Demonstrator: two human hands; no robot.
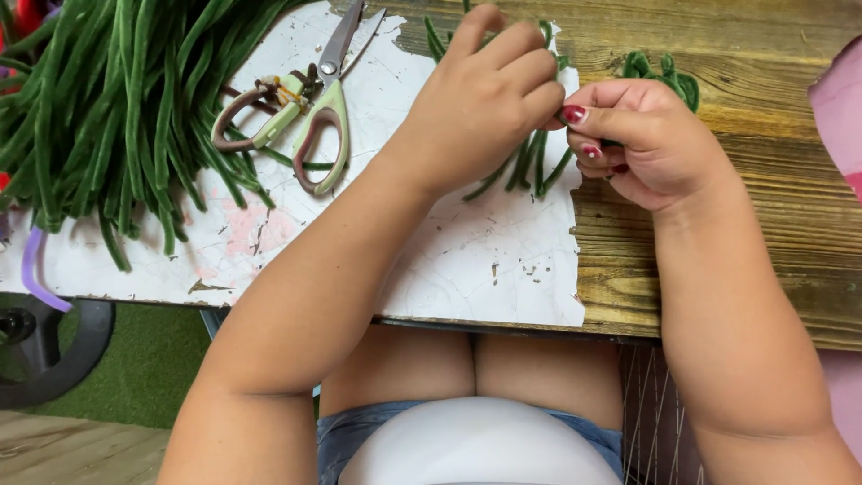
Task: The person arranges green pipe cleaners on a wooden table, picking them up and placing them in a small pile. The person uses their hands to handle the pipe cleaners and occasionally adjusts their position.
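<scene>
My left hand (pixel 489 94) and my right hand (pixel 646 139) meet above the table, both pinching the same small bundle of green fuzzy pipe cleaners (pixel 530 166). Short green ends hang below the fingers. Twisted green loops (pixel 664 72) stick out behind my right hand. The part held between the fingertips is hidden.
A big heap of long green pipe cleaners (pixel 117 99) lies at the left on a worn white sheet (pixel 449 260). Scissors (pixel 319 108) with pale green and brown handles lie beside the heap. The wooden table (pixel 790 224) extends right, with a pink object (pixel 840 108) at the edge.
</scene>
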